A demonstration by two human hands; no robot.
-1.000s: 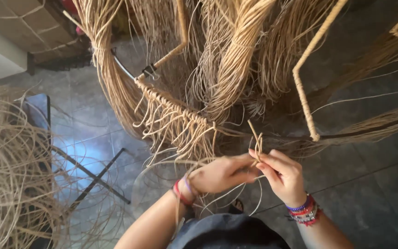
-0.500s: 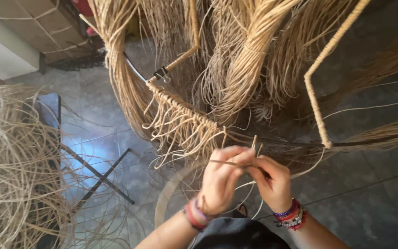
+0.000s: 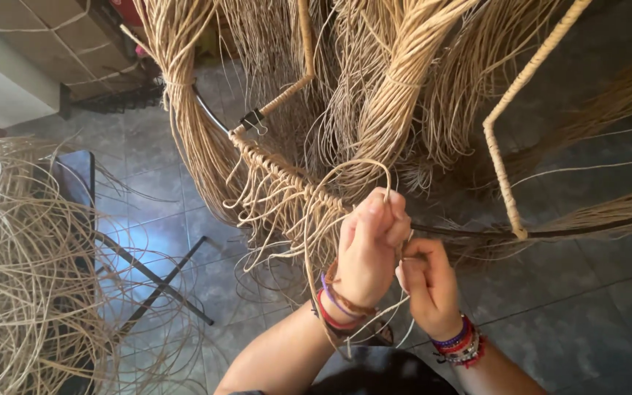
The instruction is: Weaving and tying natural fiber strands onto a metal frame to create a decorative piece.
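Note:
My left hand (image 3: pixel 368 247) is raised and closed around a thin tan rattan strand (image 3: pixel 345 172) that loops up and over from the wrapped frame bar (image 3: pixel 281 172). Just below and to its right, my right hand (image 3: pixel 430 285) pinches the same strand close to the dark metal bar (image 3: pixel 469 232). Both wrists carry coloured bracelets. Loose strand ends hang in a fringe (image 3: pixel 272 212) from the wrapped part of the bar. A black binder clip (image 3: pixel 252 119) grips the bar at the corner where the wrapping starts.
Thick bundles of rattan (image 3: pixel 396 95) hang over the frame above my hands. A rattan-wrapped frame rod (image 3: pixel 502 146) angles down at the right. A large loose pile of strands (image 3: pixel 16 271) covers a folding black stand (image 3: pixel 151 285) at the left. The floor is grey tile (image 3: pixel 587 314).
My left hand has risen and pulled the strand up into a loop over the bar. My right hand stayed low by the bar. The view has shifted slightly closer.

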